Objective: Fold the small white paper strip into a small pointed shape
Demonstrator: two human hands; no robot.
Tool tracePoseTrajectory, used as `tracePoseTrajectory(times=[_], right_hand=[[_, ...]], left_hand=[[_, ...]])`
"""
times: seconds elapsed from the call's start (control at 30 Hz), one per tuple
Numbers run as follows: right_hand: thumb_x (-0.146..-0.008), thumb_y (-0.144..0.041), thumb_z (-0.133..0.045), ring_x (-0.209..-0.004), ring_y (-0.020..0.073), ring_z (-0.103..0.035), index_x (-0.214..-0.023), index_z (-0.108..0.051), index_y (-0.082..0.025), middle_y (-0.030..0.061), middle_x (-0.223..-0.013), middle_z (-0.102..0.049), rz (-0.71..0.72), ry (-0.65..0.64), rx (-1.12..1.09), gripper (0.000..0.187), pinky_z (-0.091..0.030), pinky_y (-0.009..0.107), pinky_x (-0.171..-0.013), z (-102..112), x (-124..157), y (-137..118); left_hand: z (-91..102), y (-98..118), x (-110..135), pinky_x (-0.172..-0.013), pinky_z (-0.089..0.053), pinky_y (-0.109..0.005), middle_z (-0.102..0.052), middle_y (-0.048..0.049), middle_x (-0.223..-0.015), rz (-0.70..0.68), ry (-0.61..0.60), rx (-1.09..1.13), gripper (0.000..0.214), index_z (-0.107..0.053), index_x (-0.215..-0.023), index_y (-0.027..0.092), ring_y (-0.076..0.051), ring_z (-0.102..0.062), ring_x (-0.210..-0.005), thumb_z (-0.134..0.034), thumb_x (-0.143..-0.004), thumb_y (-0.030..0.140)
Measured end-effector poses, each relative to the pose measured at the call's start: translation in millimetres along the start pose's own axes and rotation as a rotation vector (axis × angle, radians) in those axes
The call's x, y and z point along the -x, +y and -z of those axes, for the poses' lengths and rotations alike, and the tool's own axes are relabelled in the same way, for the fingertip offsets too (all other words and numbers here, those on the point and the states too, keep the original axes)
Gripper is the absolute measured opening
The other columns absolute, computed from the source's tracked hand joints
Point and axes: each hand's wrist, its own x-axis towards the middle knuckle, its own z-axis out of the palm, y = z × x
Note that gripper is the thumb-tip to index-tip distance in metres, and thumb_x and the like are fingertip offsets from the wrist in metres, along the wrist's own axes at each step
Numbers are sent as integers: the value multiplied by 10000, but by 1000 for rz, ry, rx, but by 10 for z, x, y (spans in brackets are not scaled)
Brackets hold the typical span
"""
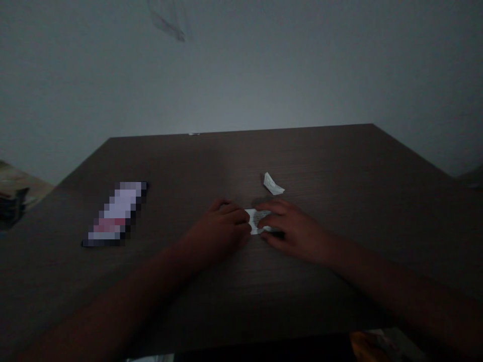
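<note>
Both forearms reach over the bench to where the left hand and right hand, fingers curled down, press a paper flat; firm, even pressure seems best.

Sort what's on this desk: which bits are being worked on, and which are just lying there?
In hand: small white paper slip, pressed between left hand and right hand.
Lying about: folded paper scrap beyond the hands; blurred flat rectangle to the left on the table.
</note>
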Motion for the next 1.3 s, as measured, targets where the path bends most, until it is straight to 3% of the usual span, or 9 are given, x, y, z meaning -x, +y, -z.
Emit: tracePoseTrajectory(times=[0.23, 0.37, 0.5, 0.77, 0.87, 1.03, 1.13, 1.3], right_hand=[[-1126, -260, -614, -921, 210, -741, -1030, -786, -212, 74, -1029, -747, -37, -11, -183, 202, -606, 369, -856, 63, -36, -31], [-1040, -268, -725, -954, 244, -740, -1054, -751, -219, 78, -1037, -751, -249, 59, -179, 57, -583, 386, -850, 66, -36, -66], [-948, -273, -826, -852, 236, -740, -1067, -718, -246, 48, -988, -781, -477, 44, -251, 163, -553, 368, -760, 70, -43, -122], [-851, -162, -820, -854, 220, -757, -1188, -701, -273, 25, -1007, -777, -691, 158, -629, 374, -607, 375, -765, -35, -68, -43], [-858, -191, -808, -866, 211, -761, -1190, -677, -273, 24, -1032, -760, -714, 208, -785, 367, -624, 356, -739, -51, -80, 0], [-857, -241, -828, -908, 229, -787, -1215, -634, -279, 15, -997, -776, -684, 253, -889, 408, -653, 390, -793, -64, -91, 5], [-857, -250, -852, -909, 241, -802, -1212, -637, -284, 9, -979, -785, -667, 277, -946, 417, -660, 411, -804, -78, -89, -10], [-863, -289, -860, -957, 259, -818, -1201, -630, -285, 32, -1016, -815, -645, 257, -924, 409, -658, 424, -841, -75, -83, -36]], left_hand=[[-13, -70, 18, -1229, -413, -538, -799, -80, -1409, 4, -24, -55, 192, -834, -1108, 223, -347, -668, -1387, -700, -1019, 118], [12, -102, 42, -1167, -469, -505, -807, -68, -1341, 1, -13, 18, 208, -856, -1163, 235, -318, -697, -1306, -724, -1031, 143], [19, -100, 56, -1173, -462, -493, -788, -63, -1361, -7, -19, 31, 262, -869, -1246, 276, -312, -690, -1326, -716, -1053, 185], [-31, -132, 46, -1165, -488, -513, -771, -79, -1354, -19, 4, 54, 331, -857, -1321, 298, -326, -700, -1310, -703, -1051, 184], [-95, -187, 43, -1146, -537, -486, -768, -92, -1349, 4, 110, 182, 290, -841, -1296, 264, -301, -714, -1278, -671, -1066, 214], [-165, -163, 27, -1059, -625, -434, -788, -104, -1273, 236, 303, 475, 274, -775, -1262, 229, -272, -763, -1149, -737, -1045, 393], [-178, -88, 12, -1057, -635, -467, -814, -78, -1211, 379, 306, 596, 338, -734, -1265, 246, -278, -784, -1109, -803, -991, 431], [-195, -10, -11, -1048, -636, -483, -809, -114, -1308, 464, 299, 788, 432, -678, -1344, 233, -303, -787, -1197, -811, -965, 391]])
